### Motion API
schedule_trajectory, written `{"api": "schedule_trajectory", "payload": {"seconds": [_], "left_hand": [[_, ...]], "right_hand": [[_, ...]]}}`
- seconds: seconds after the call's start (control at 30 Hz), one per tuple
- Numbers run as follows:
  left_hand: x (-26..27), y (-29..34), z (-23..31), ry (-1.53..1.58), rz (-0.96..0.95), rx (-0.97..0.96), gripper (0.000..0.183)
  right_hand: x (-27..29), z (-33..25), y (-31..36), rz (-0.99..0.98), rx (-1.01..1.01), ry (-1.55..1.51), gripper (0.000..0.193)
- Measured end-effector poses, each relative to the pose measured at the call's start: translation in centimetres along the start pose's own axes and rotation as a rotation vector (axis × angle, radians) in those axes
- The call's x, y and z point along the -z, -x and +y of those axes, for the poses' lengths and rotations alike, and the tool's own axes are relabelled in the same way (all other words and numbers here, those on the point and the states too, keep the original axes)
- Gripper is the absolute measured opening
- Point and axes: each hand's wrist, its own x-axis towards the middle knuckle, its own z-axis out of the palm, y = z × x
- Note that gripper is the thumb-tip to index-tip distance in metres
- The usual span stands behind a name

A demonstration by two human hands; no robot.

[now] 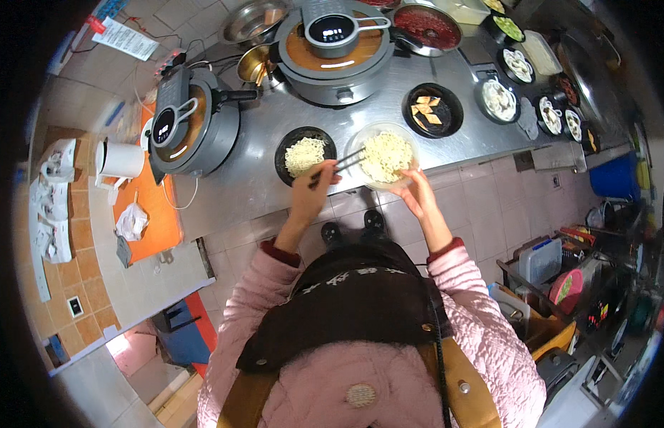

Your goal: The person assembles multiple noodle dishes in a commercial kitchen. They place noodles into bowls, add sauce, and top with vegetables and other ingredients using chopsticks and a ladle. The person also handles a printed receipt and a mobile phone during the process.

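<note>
My left hand (312,187) grips a pair of chopsticks (340,165) whose tips reach into a clear bowl (410,143) heaped with pale noodles. My right hand (412,192) holds that clear bowl by its near rim, at the front edge of the steel counter (261,171). Just left of it, a black bowl (304,153) holding a smaller portion of the same noodles sits on the counter, right above my left hand.
A large grey cooker (337,50) stands at the back and a second one (186,121) at the left. A black bowl of tan slices (432,108) and several small ingredient bowls (499,98) lie to the right. An orange board (150,207) and a white jug (120,159) lie far left.
</note>
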Motion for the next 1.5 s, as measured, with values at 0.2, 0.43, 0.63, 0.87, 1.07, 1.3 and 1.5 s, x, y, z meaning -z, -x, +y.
{"api": "schedule_trajectory", "payload": {"seconds": [0.2,0.43,0.63,0.87,1.07,1.3,1.5], "left_hand": [[-3.5,1.2,-1.2,0.299,-0.051,0.269,0.037],[-4.4,3.2,-3.2,-0.032,-0.253,0.144,0.044],[1.2,5.5,-7.4,0.318,-0.047,0.675,0.039],[6.8,1.4,-11.7,0.51,0.19,0.592,0.049],[7.5,0.6,-14.5,0.512,0.294,0.46,0.028],[7.6,4.0,-16.8,0.267,0.016,0.376,0.035],[-2.3,2.4,-13.8,-0.031,0.079,0.434,0.033]], "right_hand": [[0.8,-1.8,3.1,-0.009,-0.104,-0.139,0.059],[2.5,-3.7,4.6,-0.009,-0.151,-0.217,0.064],[2.3,-6.4,6.5,-0.066,-0.107,-0.235,0.066],[2.4,-10.4,10.4,0.078,0.099,-0.02,0.064],[3.8,-17.9,11.4,0.136,0.25,-0.111,0.063],[8.3,-29.3,5.1,0.141,0.425,-0.267,0.061],[6.6,-43.8,-0.8,0.07,0.522,-0.013,0.062]]}}
